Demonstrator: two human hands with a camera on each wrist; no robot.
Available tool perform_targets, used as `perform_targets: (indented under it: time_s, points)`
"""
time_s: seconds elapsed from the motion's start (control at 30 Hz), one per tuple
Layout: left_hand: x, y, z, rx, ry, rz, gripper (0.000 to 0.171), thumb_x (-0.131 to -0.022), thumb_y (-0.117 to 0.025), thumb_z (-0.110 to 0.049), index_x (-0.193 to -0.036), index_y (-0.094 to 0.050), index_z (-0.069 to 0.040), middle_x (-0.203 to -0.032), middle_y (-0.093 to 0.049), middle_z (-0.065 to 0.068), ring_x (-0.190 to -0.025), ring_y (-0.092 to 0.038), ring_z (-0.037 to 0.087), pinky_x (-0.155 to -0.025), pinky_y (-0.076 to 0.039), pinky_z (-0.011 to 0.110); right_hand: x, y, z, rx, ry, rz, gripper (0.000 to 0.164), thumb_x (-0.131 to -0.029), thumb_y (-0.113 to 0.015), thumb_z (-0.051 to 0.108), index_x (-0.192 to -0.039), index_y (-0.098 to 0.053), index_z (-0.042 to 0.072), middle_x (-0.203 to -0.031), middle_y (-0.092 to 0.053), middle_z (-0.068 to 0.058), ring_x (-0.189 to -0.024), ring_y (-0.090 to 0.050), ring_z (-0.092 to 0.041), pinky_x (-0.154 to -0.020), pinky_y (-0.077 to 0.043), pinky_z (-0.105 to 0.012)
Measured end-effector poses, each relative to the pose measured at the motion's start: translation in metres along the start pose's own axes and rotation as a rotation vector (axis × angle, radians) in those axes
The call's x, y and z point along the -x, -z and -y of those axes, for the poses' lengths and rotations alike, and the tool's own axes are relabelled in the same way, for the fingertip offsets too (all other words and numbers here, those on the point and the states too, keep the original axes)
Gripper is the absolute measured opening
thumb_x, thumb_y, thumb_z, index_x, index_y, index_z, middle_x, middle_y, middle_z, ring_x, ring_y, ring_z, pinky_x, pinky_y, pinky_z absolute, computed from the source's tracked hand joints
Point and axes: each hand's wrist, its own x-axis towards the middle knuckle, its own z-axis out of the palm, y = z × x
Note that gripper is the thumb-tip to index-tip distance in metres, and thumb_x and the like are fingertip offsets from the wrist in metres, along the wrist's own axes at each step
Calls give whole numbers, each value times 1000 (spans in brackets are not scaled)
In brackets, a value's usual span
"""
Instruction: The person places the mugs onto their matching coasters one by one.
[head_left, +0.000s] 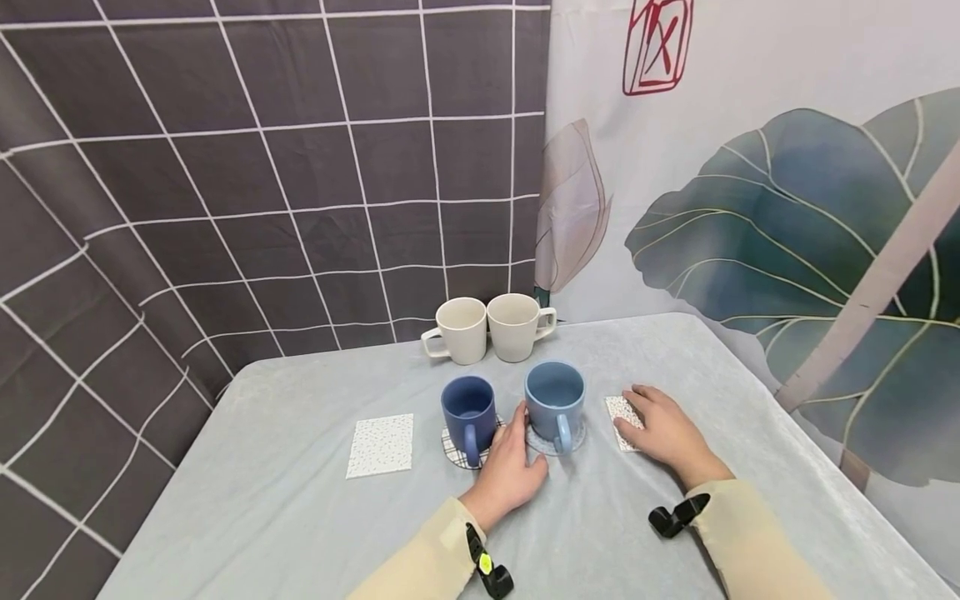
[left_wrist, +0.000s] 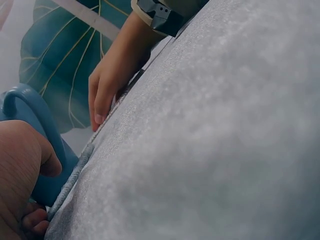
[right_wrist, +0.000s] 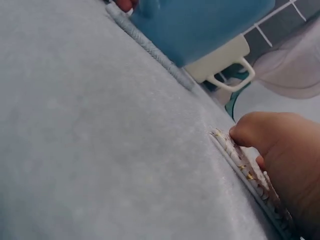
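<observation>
Blue mugs point(head_left: 456, 421) point(head_left: 555, 398): has 2 on round coasters point(head_left: 455, 452) point(head_left: 540, 446), inward from tabletop point(head_left: 262, 517)'s back edge. Seems partway: leaves 2 white mugs point(head_left: 467, 335) point(head_left: 512, 331) at that edge, left-hand square coaster point(head_left: 381, 446) bare. Rests right hand point(head_left: 671, 437) on right-hand square coaster point(head_left: 619, 408), left hand point(head_left: 508, 467) between blue mugs, fingers loose, gripping nothing.

The left sleeve point(head_left: 412, 562) and right sleeve point(head_left: 753, 542) are long, plain and pale cream. The left grip point(head_left: 508, 471) and right grip point(head_left: 667, 429) are bare. Each wrist wears a black angular gadget: the left gadget point(head_left: 497, 582) bears a bright yellow-green spot, the right gadget point(left_wrist: 167, 21) small dots.
</observation>
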Motion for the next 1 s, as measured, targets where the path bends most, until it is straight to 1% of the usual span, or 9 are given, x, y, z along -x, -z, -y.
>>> perform_targets:
  time_s: [0.2,0.43,0.7,1.0]
  points:
    - [0,0,1,6,-7,-4,81,-90,-60,-17,-159,-21,1,-151,-49,19,-136,-44,35,-111,-39,48,0,-2,-4,-12,7,2,57,-91,-67,30,-132,-60,-9,-138,-53,-32,-129,-48,-51,-106,-39,-61]
    - [0,0,1,1,-16,1,81,-90,-60,-18,-158,-21,2,-151,-48,20,-137,-44,36,-111,-39,49,-1,1,-9,-12,8,35,58,-93,-67,32,-136,-58,-7,-141,-51,-30,-132,-46,-50,-107,-38,-62]
    - [0,1,2,17,-11,7,81,-90,-60,-17,-159,-21,1,-152,-48,19,-137,-43,35,-111,-39,49,-2,1,-8,-17,-9,37,59,-93,-67,33,-136,-58,-7,-141,-50,-31,-131,-46,-51,-107,-38,-63]
    - [0,2,0,13,11,27,82,-91,-59,-18,-160,-18,-1,-153,-47,17,-140,-41,33,-113,-37,48,-2,-2,-9,-16,-12,30,58,-93,-67,33,-135,-59,-6,-140,-51,-31,-129,-48,-50,-106,-39,-62]
